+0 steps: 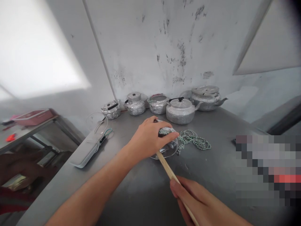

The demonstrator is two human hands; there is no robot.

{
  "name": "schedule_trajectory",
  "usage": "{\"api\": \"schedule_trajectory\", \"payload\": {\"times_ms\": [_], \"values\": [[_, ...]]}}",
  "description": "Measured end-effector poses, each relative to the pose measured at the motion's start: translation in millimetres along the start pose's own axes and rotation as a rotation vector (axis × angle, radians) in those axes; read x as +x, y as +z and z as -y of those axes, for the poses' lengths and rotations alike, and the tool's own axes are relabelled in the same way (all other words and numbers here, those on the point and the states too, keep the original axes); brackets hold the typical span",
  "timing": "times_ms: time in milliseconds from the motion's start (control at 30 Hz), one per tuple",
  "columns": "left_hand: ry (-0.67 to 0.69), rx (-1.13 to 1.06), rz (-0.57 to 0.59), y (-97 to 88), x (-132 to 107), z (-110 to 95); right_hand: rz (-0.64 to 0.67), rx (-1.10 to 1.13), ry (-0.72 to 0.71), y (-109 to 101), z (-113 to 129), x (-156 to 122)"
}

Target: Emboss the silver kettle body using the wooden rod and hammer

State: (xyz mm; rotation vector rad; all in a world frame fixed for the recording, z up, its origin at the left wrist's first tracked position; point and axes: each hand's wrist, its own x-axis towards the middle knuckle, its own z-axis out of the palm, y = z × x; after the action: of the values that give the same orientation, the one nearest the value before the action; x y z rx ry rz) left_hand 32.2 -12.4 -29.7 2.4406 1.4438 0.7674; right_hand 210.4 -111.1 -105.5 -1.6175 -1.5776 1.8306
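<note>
Near the middle of the table, my left hand [151, 136] lies over a small silvery metal pot [169, 150], its fingers curled round the top part. The pot seems to be tipped with its mouth towards me, and the hand hides much of it. A green and white cord [194, 140] is wound at the pot's top, and its loose coils lie to the right. Closer to me, my right hand [188, 194] is closed round a pale wooden stick [167, 164]. The stick's far end reaches to the pot's mouth, under my left hand.
Several hammered metal kettles, among them a lidded kettle [180, 111], line the wall at the back of the grey table [131, 191]. A grey zip case [88, 149] lies at the left edge. Further left, a side table holds a pink basket [35, 117]. A blurred-out patch covers the right.
</note>
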Motion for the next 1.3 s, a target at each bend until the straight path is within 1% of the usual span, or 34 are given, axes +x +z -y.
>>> {"api": "schedule_trajectory", "payload": {"times_ms": [167,267,367,467,533,633,700,733,767,900,1000,1167,1300], "values": [[0.004,-0.004,0.001,-0.7,-0.4,0.1,-0.036,0.056,0.06,-1.3,9.7,-0.3],[0.002,-0.011,0.001,-0.3,-0.4,-0.1,-0.025,0.022,0.082,-2.2,7.2,0.7],[0.008,-0.019,-0.008,0.3,-0.3,0.0,-0.062,0.01,0.016,-2.4,0.1,1.6],[0.007,-0.019,-0.006,0.1,-0.3,0.2,-0.053,-0.023,-0.026,-1.5,-3.7,1.5],[0.003,-0.017,-0.002,-0.4,-0.4,0.0,-0.049,-0.048,-0.036,-0.6,-2.6,1.2],[0.006,-0.015,-0.002,-1.1,-0.4,-0.8,-0.101,-0.002,-0.14,0.9,0.9,0.7],[0.006,-0.011,0.0,-1.3,-0.3,-1.6,-0.083,-0.035,-0.176,1.4,1.6,0.1],[0.005,-0.009,0.0,-1.2,-0.3,-2.0,-0.061,-0.059,-0.172,1.6,1.3,-0.3],[0.005,-0.008,0.0,-1.1,-0.2,-2.2,-0.066,-0.067,-0.164,1.6,0.7,-0.8],[0.007,-0.01,0.0,-0.6,0.0,-2.0,-0.136,-0.05,-0.087,-0.9,0.0,-2.6],[0.011,-0.014,-0.003,-0.1,0.4,-1.0,-0.077,-0.11,-0.05,-6.1,3.9,-3.8],[0.009,-0.017,-0.006,0.4,0.5,0.1,-0.046,-0.073,-0.12,-12.0,12.2,-5.8],[0.005,-0.013,-0.003,-0.2,0.4,-0.5,-0.044,-0.083,-0.115,-9.9,15.1,-7.2]]}}
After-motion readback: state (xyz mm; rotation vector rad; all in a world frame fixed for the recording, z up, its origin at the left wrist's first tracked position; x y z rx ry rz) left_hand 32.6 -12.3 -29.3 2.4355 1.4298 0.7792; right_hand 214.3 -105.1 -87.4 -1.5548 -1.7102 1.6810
